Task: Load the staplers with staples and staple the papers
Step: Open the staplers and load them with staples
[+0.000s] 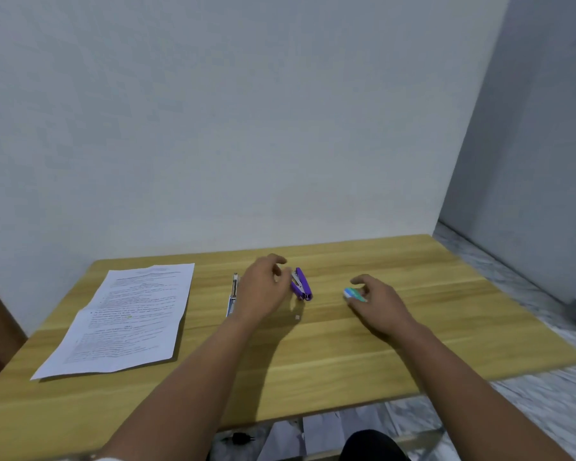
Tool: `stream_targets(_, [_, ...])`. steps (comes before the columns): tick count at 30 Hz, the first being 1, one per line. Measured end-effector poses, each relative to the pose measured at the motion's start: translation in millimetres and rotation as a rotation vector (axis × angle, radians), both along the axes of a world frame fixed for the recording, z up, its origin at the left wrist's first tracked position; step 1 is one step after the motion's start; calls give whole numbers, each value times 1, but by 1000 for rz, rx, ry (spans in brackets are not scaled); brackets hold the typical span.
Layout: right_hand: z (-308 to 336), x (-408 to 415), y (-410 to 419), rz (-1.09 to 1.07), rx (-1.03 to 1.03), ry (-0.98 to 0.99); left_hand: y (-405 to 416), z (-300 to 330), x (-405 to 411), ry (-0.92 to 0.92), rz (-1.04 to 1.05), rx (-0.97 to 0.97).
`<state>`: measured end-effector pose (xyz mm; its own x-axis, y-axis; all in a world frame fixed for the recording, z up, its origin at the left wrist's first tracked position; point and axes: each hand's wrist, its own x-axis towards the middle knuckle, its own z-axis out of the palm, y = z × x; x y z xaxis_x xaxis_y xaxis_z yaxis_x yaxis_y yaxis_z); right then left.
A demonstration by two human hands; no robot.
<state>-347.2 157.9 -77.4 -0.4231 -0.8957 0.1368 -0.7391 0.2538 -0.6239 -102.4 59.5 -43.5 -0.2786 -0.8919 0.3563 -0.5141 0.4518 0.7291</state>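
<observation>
A purple stapler [302, 285] lies on the wooden table [313, 354] near the middle back. My left hand [263, 291] hovers just left of it with fingers loosely curled, holding nothing. A second, white and blue stapler [232, 296] lies opened out flat, partly hidden behind my left hand. A small teal and white staple box [353, 293] lies to the right, and my right hand [378, 302] touches it with relaxed fingers. A stack of printed papers [127, 319] lies on the left side of the table.
A tiny white scrap [297, 317] lies on the table in front of the purple stapler. A pale wall stands directly behind the table. The floor shows past the right edge, and loose sheets [316, 437] lie under the front edge.
</observation>
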Motion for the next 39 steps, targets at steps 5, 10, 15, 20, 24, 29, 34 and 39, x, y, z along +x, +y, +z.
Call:
stream_targets(5, [7,64,-3,195,-240,-392,27,0,-11,385,-209,698])
stream_targets(10, [11,99,-9,268,-275,-523,30,-11,4,654,-79,862])
stream_targets(15, [4,105,-15,272,-268,-585,27,-20,18,824,-26,895])
stream_targets(20, [0,109,-18,259,-298,-539,26,-30,19,887,14,883])
stream_targets(24, [-3,105,-19,264,-297,-519,29,-28,18,889,-10,854])
stream_targets(29, [-4,98,-20,197,-277,-426,25,-31,19,894,16,858])
stream_targets(34, [-1,97,-24,226,-260,-298,25,-32,17,879,25,845])
stream_targets(39, [7,109,-31,167,-201,-296,25,-33,17,877,33,845])
